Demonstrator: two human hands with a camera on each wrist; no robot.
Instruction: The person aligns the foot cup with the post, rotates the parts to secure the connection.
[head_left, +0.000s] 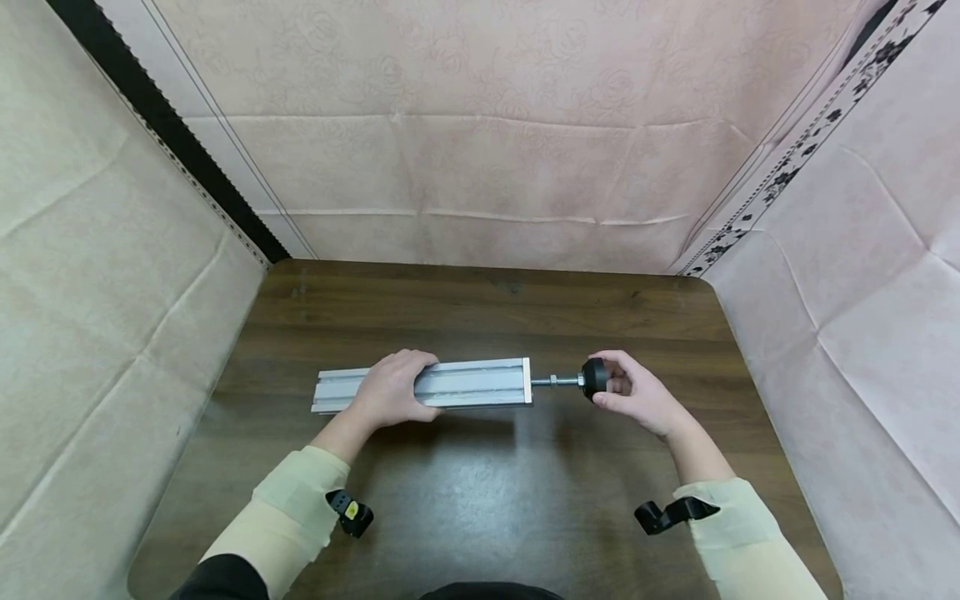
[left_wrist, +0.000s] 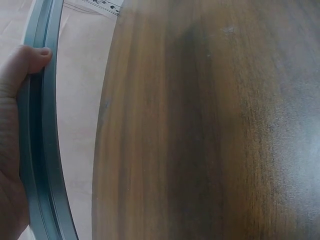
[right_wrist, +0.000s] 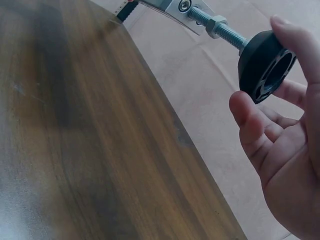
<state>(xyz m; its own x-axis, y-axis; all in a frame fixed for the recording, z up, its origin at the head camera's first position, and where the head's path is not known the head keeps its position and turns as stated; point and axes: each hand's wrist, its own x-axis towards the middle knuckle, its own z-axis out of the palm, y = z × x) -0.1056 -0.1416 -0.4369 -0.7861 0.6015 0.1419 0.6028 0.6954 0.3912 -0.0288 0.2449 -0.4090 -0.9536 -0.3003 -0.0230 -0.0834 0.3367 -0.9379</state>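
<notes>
A silver aluminium profile (head_left: 472, 383) with grooves along its length is held level over the table. My left hand (head_left: 393, 387) grips it around the middle, with the thumb over the near edge; in the left wrist view the thumb presses on its grooved side (left_wrist: 42, 125). From the profile's right end plate (head_left: 527, 382) sticks out a threaded rod (right_wrist: 232, 37) with a hex nut (right_wrist: 216, 26) on it. A black round levelling foot (right_wrist: 252, 65) sits at the rod's outer end. My right hand (head_left: 633, 390) pinches this foot by its rim between thumb and fingers.
Below lies a brown wood-grain table (head_left: 465, 500) with rounded corners. Pale patterned cloth (head_left: 480, 167) hangs behind it, and more cloth (head_left: 847, 292) covers both sides. Small black devices (head_left: 660, 515) are strapped at both wrists.
</notes>
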